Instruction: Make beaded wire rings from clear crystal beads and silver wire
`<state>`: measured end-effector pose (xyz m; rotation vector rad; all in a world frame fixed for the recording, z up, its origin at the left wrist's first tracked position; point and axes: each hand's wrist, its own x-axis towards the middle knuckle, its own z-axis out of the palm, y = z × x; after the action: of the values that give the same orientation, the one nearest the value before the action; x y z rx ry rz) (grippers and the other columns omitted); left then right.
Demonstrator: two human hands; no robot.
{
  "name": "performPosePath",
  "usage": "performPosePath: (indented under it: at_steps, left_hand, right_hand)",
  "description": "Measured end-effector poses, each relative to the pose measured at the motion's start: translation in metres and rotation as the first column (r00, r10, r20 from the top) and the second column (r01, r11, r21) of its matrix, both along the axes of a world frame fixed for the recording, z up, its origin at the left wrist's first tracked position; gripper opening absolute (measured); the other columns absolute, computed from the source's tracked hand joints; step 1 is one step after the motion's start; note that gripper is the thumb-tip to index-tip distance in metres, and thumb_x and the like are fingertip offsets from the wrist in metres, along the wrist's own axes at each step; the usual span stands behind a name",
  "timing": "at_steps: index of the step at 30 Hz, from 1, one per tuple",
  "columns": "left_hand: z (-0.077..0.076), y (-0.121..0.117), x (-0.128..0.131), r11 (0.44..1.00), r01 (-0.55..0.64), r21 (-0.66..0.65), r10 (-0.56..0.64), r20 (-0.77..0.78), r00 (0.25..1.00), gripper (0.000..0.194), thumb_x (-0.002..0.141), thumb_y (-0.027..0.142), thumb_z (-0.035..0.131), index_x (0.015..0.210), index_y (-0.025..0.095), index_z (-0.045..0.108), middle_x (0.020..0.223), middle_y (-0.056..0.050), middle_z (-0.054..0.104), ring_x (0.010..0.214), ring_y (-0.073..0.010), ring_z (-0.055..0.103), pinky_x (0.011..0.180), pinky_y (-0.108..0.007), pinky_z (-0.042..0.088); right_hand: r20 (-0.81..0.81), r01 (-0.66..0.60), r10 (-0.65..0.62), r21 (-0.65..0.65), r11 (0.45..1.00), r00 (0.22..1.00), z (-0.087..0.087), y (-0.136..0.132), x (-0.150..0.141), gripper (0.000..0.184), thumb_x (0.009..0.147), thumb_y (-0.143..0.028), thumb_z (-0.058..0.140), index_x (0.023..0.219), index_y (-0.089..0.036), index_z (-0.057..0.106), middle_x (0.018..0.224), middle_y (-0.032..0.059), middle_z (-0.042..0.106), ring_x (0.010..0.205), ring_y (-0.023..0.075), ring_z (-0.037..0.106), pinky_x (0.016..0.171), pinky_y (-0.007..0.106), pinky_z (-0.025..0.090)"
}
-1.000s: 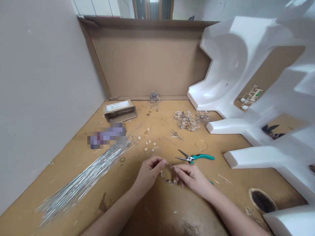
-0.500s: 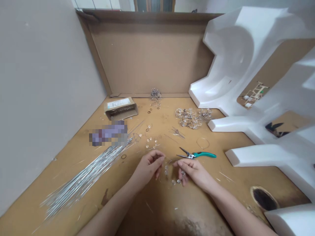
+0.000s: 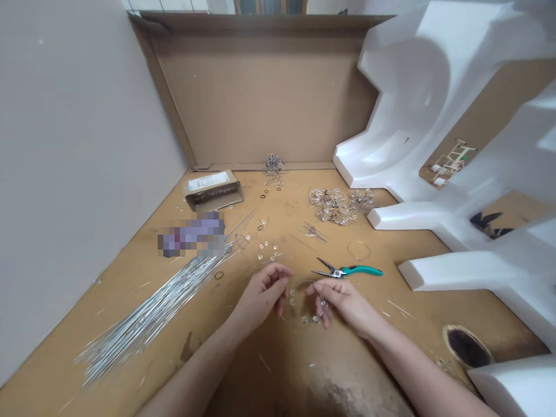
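A thin wire loop strung with several clear round beads (image 3: pixel 315 319) hangs between my two hands. My right hand (image 3: pixel 345 301) pinches the top of this beaded wire between thumb and forefinger, and its other fingers curl beside the lower beads. At the loop's left side is my left hand (image 3: pixel 264 292), fingers curled and thumb close to the forefinger, apparently on the wire's thin end; blur hides the exact contact. Just beyond my right hand lie long-nose pliers (image 3: pixel 347 271) with teal handles. Loose clear beads (image 3: pixel 266 245) are scattered past my left hand.
A bundle of straight metal wires (image 3: pixel 160 310) lies at left, near an open cardboard box (image 3: pixel 212 191). Finished-looking beaded wire pieces (image 3: pixel 332 205) are heaped at back right. White moulded foam (image 3: pixel 430 272) borders the right side; a cardboard wall (image 3: pixel 264 98) stands behind.
My left thumb and forefinger have parted slightly at the tips. The loop's left beads have shifted a little left. My right hand keeps its pinch almost unmoved.
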<state>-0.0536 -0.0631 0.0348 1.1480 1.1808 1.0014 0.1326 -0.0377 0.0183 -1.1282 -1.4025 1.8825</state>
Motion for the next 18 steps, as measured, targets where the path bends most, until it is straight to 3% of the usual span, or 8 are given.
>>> performPosePath:
  at_steps: [11,18]
  left_hand:
    - [-0.0063,-0.0058,0.0072,0.994,0.021,0.108,-0.019,-0.024,1.0,0.015,0.084,0.03,0.044,0.092,0.019,0.049,0.065,0.005,0.049,0.041,-0.0048,0.046,0.042,-0.018,0.035]
    - [0.0005,-0.0031,0.0009,1.0,0.008,-0.029,-0.003,0.171,0.985,0.015,0.079,0.031,0.051,0.088,0.019,0.049,0.064,0.005,0.052,0.041,-0.0046,0.044,0.037,-0.016,0.029]
  right_hand:
    - [0.003,-0.046,0.046,-0.017,0.999,0.999,-0.0045,-0.0027,-0.0025,0.041,0.073,-0.05,0.054,0.082,-0.011,0.059,0.051,-0.0003,0.059,0.035,0.0104,0.053,0.038,0.021,0.038]
    - [0.046,-0.061,0.06,0.021,0.998,0.997,-0.0055,-0.0013,-0.0012,0.045,0.072,-0.053,0.054,0.083,-0.01,0.061,0.052,-0.0002,0.059,0.037,0.01,0.053,0.039,0.021,0.04]
